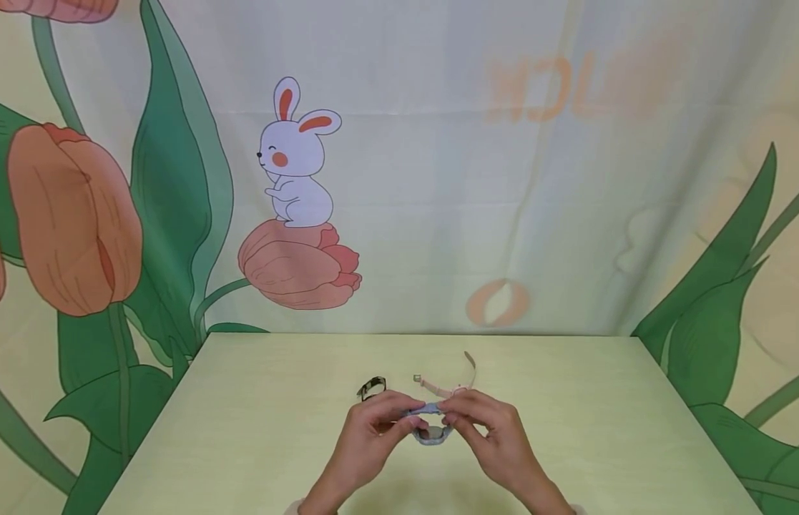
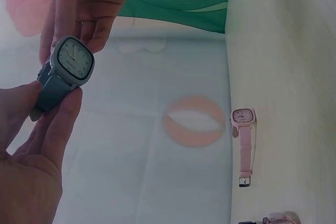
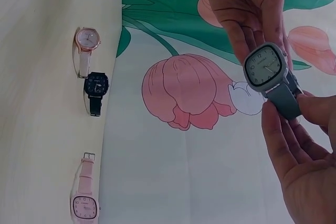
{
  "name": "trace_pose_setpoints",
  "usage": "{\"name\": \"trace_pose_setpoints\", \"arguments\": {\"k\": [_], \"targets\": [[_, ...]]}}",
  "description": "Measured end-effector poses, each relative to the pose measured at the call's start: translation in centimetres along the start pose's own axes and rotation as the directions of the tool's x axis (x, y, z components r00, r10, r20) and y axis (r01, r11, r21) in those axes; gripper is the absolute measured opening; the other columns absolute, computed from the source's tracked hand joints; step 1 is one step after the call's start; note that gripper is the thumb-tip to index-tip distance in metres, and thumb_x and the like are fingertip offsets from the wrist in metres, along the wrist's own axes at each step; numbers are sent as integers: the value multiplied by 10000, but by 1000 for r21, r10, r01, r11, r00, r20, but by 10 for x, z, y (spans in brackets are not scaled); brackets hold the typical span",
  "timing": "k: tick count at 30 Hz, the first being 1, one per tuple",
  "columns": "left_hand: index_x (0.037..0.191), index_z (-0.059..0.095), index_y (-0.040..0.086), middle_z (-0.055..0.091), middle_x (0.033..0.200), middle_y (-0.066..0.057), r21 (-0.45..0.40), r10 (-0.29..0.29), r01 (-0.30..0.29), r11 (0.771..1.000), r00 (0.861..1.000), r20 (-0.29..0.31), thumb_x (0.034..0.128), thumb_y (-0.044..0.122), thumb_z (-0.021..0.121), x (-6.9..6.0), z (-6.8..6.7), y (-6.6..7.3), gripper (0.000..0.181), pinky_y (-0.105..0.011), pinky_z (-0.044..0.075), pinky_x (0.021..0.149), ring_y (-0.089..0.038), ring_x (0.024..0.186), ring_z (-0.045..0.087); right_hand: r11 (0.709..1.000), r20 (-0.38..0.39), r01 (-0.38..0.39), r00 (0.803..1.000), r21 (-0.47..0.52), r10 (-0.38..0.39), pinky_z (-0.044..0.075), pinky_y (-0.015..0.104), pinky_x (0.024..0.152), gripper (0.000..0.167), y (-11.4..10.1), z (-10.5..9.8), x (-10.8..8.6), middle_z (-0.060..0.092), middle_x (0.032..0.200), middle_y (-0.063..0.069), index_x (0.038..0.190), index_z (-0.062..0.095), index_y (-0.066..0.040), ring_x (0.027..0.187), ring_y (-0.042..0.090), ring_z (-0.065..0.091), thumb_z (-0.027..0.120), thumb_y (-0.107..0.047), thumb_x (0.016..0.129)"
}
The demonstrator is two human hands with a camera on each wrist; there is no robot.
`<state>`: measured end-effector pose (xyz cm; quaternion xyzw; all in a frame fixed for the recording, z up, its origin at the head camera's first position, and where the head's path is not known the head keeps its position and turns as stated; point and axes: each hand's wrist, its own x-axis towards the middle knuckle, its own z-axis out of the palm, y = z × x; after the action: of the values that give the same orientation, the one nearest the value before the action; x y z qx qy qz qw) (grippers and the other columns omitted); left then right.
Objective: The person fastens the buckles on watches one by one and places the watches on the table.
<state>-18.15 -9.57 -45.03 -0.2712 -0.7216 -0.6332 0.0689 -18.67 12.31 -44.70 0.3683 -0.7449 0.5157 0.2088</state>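
Note:
A blue-grey wristwatch (image 1: 431, 438) with a rounded square face is held above the table between both hands, its strap curving into a loop. My left hand (image 1: 373, 433) pinches it from the left, and my right hand (image 1: 496, 438) pinches it from the right. In the left wrist view the watch (image 2: 73, 61) shows its pale dial, with left fingers on the strap. The right wrist view also shows the watch's dial (image 3: 265, 66), with right thumb and fingers at the strap. Fingers hide the buckle; I cannot tell whether it is fastened.
Behind the hands, a black watch (image 1: 373, 388) and a pink watch (image 1: 438, 390) lie on the pale table (image 1: 244, 415). A round rose-gold watch (image 3: 87, 39) lies beside the black one. A curtain (image 1: 425, 214) printed with tulips and a rabbit hangs behind the table.

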Motion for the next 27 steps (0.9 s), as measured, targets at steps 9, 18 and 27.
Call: {"name": "trace_pose_setpoints", "arguments": {"k": [9, 18, 27], "targets": [[1117, 712, 118, 679, 1088, -161, -75, -169, 166, 983, 985, -29, 905, 196, 702, 3, 4, 1, 226, -294, 602, 738, -160, 936, 731, 992, -14, -114, 993, 63, 115, 601, 294, 740, 249, 2, -1, -2, 696, 1045, 143, 1109, 712, -18, 973, 73, 683, 668, 56, 876], [1138, 698, 36, 653, 1174, -201, -198, -295, 278, 940, 954, -59, 874, 106, 736, 10, 15, -9, 276, -317, 605, 749, -151, 950, 709, 943, -25, -314, 948, 108, 318, 590, 256, 772, 234, 6, -5, -7, 656, 1084, 118, 1169, 703, -128, 933, 112, 684, 662, -122, 939], [1144, 695, 12, 648, 1187, -220, -287, -340, 304, 908, 936, -86, 869, 111, 744, 19, 31, -24, 297, -354, 604, 747, -127, 920, 713, 869, -55, -460, 878, 183, 476, 599, 279, 760, 231, 23, -10, -11, 671, 1107, 104, 1133, 674, -101, 958, 120, 692, 703, -150, 909]]}}
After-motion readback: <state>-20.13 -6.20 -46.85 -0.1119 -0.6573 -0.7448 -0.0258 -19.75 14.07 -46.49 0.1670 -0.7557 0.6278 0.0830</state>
